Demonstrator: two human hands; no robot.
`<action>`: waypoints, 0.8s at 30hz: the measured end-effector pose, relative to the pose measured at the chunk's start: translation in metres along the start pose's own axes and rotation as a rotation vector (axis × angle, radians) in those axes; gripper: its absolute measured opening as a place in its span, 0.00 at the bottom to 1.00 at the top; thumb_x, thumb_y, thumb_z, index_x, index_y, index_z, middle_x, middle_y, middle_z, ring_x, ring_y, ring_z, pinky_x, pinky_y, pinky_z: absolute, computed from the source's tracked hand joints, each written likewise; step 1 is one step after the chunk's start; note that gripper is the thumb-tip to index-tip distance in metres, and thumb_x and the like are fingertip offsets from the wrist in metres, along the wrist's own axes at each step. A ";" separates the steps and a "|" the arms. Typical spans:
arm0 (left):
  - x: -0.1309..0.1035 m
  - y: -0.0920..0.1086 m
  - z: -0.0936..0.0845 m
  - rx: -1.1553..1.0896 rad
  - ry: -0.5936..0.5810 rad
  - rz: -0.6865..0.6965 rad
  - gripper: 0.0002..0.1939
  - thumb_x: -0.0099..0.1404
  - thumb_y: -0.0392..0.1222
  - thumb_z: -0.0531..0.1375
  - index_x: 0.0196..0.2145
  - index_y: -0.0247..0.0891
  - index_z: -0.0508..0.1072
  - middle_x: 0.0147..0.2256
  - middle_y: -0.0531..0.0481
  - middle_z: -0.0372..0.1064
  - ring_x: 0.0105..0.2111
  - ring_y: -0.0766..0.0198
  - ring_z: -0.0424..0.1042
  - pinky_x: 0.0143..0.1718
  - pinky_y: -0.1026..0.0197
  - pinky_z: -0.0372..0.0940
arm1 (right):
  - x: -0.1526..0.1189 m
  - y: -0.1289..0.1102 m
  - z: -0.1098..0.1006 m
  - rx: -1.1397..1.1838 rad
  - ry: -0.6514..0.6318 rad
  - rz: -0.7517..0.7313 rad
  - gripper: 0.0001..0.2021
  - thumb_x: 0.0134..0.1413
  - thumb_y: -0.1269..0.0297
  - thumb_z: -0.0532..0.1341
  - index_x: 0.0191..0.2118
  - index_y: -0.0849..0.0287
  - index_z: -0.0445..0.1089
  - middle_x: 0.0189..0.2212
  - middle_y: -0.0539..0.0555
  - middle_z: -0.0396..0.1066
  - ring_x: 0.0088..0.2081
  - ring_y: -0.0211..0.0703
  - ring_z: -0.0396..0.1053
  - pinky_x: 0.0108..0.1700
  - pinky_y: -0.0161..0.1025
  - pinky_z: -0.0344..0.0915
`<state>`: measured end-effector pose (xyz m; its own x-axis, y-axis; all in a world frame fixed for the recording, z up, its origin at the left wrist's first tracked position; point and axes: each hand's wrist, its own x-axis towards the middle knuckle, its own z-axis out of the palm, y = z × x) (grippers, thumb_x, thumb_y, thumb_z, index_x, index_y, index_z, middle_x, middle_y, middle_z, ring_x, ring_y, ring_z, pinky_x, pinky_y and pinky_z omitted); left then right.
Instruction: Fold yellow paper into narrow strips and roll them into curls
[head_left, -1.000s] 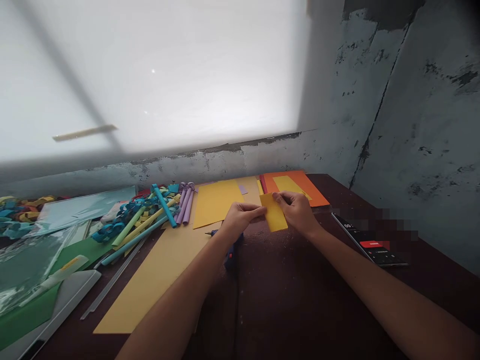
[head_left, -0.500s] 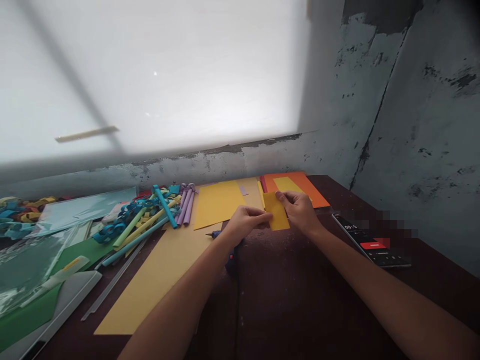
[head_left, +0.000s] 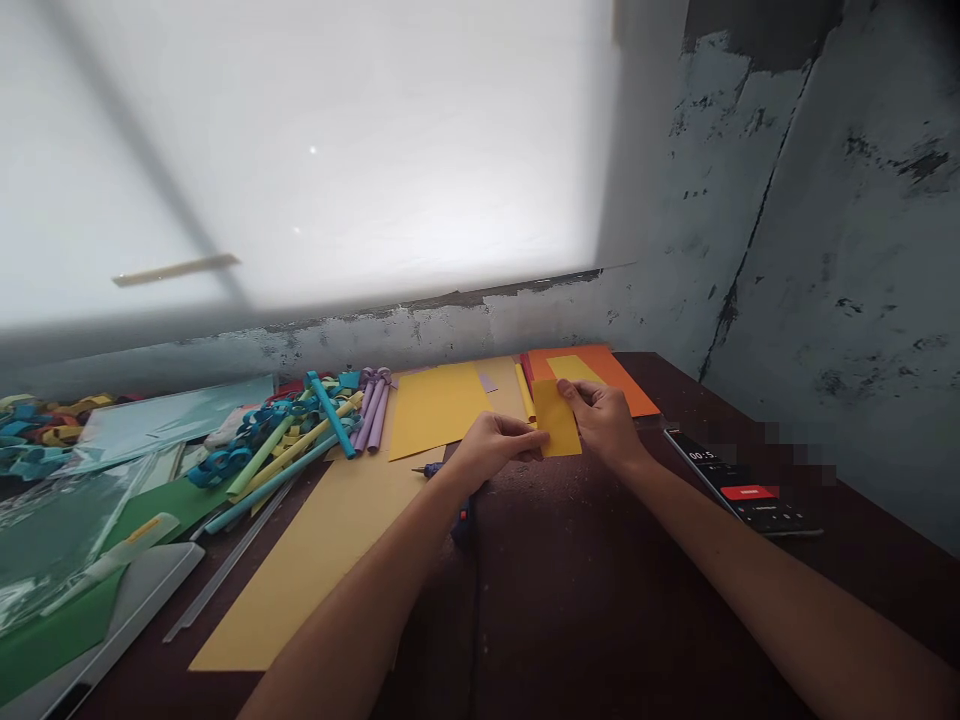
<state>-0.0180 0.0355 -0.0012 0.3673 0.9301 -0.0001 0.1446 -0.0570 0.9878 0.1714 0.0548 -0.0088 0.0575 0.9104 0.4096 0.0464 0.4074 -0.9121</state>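
Both hands are on one small yellow paper piece (head_left: pixel 556 418), lifted just off the dark tabletop (head_left: pixel 600 580) near its far edge, around twelve o'clock from the person. The left hand (head_left: pixel 491 447) pinches the piece's lower left edge, fingers closed on it, while the right hand (head_left: pixel 604 420) has its fingers closed on the upper right side, thumb across the face. It looks like the piece is being lined up for a fold or roll, so a good move here would be to keep both pinches light and near the edges, square the corners before pressing, and keep the sheet taut. At ten o'clock lies a heap of rolled paper tubes (head_left: pixel 315 430); an orange sheet (head_left: pixel 622 385) sits just beyond the right hand, and a phone (head_left: pixel 742 490) lies at three o'clock, well apart
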 end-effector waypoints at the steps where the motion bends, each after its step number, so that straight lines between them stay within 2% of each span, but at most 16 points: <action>1: 0.000 0.000 0.000 0.006 -0.010 0.001 0.19 0.53 0.55 0.73 0.29 0.35 0.84 0.28 0.45 0.78 0.30 0.64 0.74 0.38 0.62 0.68 | 0.000 0.000 0.000 -0.001 0.008 0.003 0.30 0.51 0.34 0.64 0.34 0.63 0.79 0.27 0.56 0.76 0.29 0.48 0.73 0.28 0.38 0.66; 12: -0.001 0.002 0.003 0.100 -0.086 0.023 0.20 0.56 0.57 0.71 0.29 0.35 0.83 0.29 0.43 0.80 0.30 0.62 0.75 0.37 0.61 0.69 | 0.005 0.007 -0.006 -0.052 0.077 -0.020 0.30 0.54 0.35 0.63 0.35 0.63 0.79 0.28 0.57 0.78 0.29 0.48 0.73 0.28 0.38 0.66; 24: -0.003 0.001 0.002 0.143 -0.075 0.043 0.18 0.57 0.55 0.70 0.31 0.36 0.84 0.31 0.42 0.81 0.31 0.61 0.77 0.37 0.61 0.69 | 0.005 0.007 -0.007 -0.088 0.067 -0.019 0.31 0.54 0.34 0.62 0.36 0.63 0.78 0.29 0.59 0.78 0.30 0.50 0.74 0.27 0.38 0.66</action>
<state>-0.0172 0.0320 -0.0001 0.4431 0.8961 0.0250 0.2549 -0.1526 0.9548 0.1795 0.0617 -0.0129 0.1225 0.8947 0.4296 0.1356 0.4137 -0.9003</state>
